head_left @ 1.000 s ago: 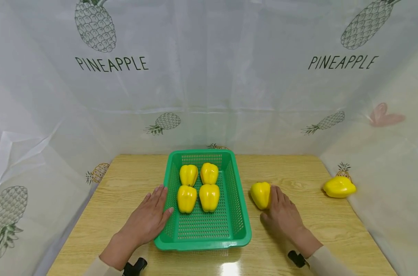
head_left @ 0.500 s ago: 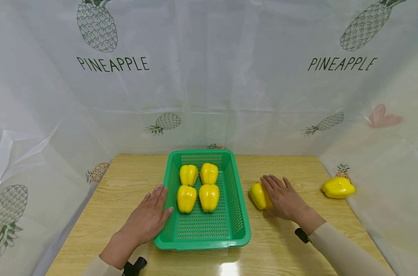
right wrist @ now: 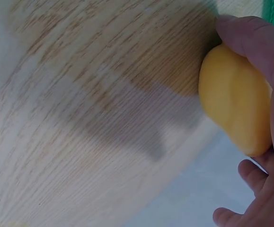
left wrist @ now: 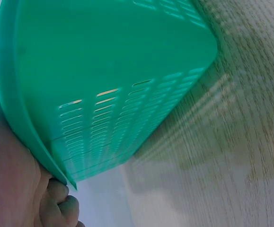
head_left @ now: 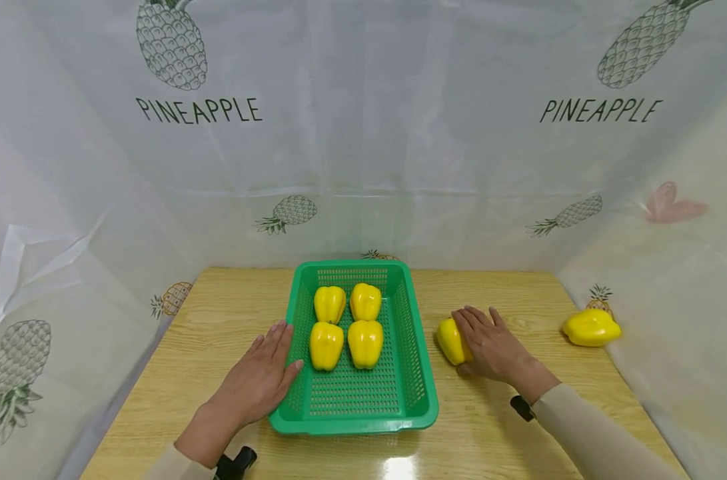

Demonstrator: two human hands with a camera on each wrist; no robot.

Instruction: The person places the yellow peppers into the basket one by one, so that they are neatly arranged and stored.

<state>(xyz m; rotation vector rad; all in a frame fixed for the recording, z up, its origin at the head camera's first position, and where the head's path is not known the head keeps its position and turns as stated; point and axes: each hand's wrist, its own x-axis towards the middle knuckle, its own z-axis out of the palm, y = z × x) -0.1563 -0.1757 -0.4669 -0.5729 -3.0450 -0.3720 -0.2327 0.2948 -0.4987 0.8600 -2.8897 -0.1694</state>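
A green plastic basket stands on the table and holds several yellow bell peppers in two rows. My left hand rests on its left rim, fingers straight and thumb over the edge. In the left wrist view, that hand lies against the rim above the slotted wall. Right of the basket, my right hand grips another yellow bell pepper on the table. The right wrist view shows the thumb at one end of this pepper and fingers at the other; the palm side is partly hidden.
One more yellow bell pepper lies at the table's right edge, by the sheeting. White sheeting printed with pineapples encloses the wooden table at the back and both sides.
My right hand has moved over the pepper beside the basket, from its right side to a grip covering its top right part. The left hand and basket stay put.
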